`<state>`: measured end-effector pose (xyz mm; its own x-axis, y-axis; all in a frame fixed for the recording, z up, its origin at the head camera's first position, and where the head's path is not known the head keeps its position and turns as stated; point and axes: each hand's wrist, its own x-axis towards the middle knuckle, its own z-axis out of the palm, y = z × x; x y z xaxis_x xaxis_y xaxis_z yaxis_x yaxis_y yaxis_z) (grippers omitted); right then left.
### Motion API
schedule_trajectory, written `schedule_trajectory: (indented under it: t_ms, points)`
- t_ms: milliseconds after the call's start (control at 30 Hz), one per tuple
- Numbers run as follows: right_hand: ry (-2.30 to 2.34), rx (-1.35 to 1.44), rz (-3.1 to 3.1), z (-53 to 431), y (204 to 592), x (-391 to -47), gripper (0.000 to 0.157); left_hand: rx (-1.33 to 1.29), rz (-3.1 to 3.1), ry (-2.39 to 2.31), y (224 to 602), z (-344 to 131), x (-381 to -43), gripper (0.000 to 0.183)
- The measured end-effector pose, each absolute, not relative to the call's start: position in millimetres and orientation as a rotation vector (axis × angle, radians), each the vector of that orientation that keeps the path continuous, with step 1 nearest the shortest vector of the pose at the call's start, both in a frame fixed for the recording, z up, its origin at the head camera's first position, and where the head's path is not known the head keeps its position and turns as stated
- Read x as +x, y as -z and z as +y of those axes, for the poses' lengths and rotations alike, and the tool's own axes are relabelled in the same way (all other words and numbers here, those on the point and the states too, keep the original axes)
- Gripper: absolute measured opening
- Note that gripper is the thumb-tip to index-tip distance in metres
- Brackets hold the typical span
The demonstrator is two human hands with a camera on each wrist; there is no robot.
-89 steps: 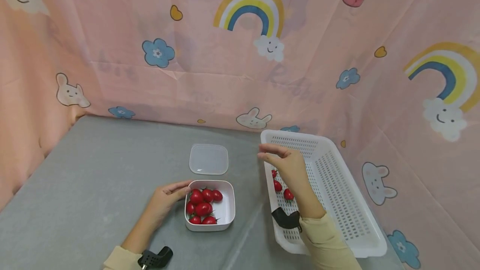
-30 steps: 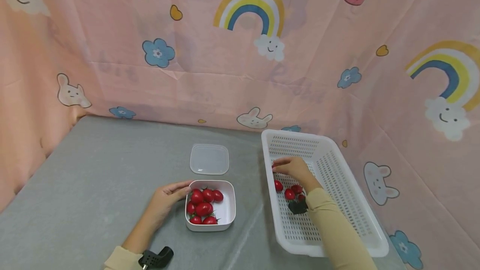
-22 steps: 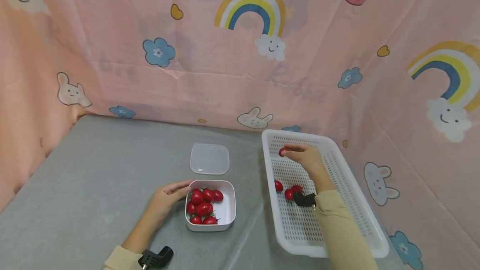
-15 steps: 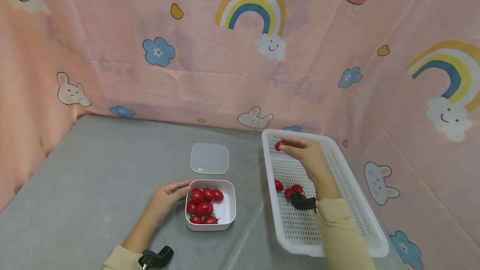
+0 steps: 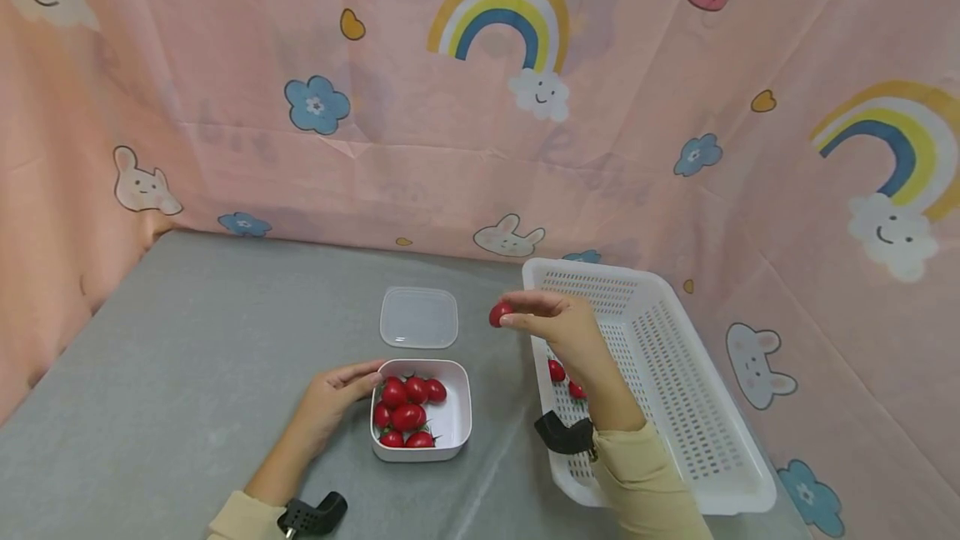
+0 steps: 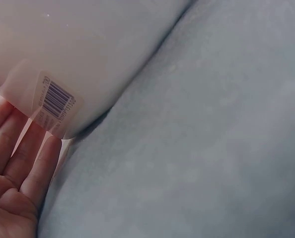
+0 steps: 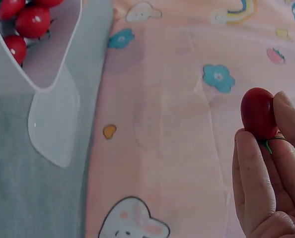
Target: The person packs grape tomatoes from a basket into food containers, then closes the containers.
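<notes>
My right hand [image 5: 566, 332] pinches a red cherry tomato [image 5: 499, 313] between thumb and fingertips, above the left edge of the white basket [image 5: 697, 407]. In the right wrist view that tomato [image 7: 258, 113] shows a small green stem. My left hand [image 5: 333, 398] touches the left side of a small white box [image 5: 457, 427] with extended fingers. Several cherry tomatoes [image 5: 407, 417] lie in the box, mostly toward its left. In the left wrist view the fingertips [image 6: 50, 146] rest against the box wall beside a barcode label [image 6: 55, 101].
A clear flat lid [image 5: 418, 318] lies on the grey table [image 5: 225, 340] behind the box. More cherry tomatoes [image 5: 556, 371] lie in the basket, some possibly hidden by the right arm. A pink printed curtain [image 5: 420, 148] hangs at the back and sides.
My right hand reached into the basket, took a cherry tomato, lifted it and carried it left past the basket's rim. My left hand and the box stay put.
</notes>
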<state>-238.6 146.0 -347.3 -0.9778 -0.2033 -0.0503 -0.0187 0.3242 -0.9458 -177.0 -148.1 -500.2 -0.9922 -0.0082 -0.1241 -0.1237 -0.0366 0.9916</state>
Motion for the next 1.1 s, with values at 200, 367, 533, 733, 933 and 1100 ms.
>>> schedule_trajectory:
  t_ms: [200,367,533,733,933,1100]
  points:
    - [1.725,-0.251,2.415,124.0,350.4,-225.0,0.033,-0.166,2.131,-2.196,499.9,-147.9,-176.7,0.039]
    - [1.701,-0.284,2.403,106.1,352.2,-209.9,0.030,-0.164,2.137,-2.192,498.8,-147.8,-176.7,0.038]
    - [1.728,-0.315,2.380,91.8,354.3,-195.3,0.027,-0.165,2.142,-2.184,499.8,-147.7,-177.0,0.038]
    - [1.783,-0.327,2.335,79.6,363.2,-182.3,0.026,-0.188,2.152,-2.165,502.2,-147.6,-177.9,0.038]
    - [1.836,-0.290,2.279,66.8,384.2,-175.4,0.026,-0.207,2.170,-2.154,506.0,-147.9,-179.8,0.038]
    - [1.802,-0.270,2.318,63.5,401.5,-173.8,0.024,-0.157,2.150,-2.190,507.8,-147.8,-179.9,0.038]
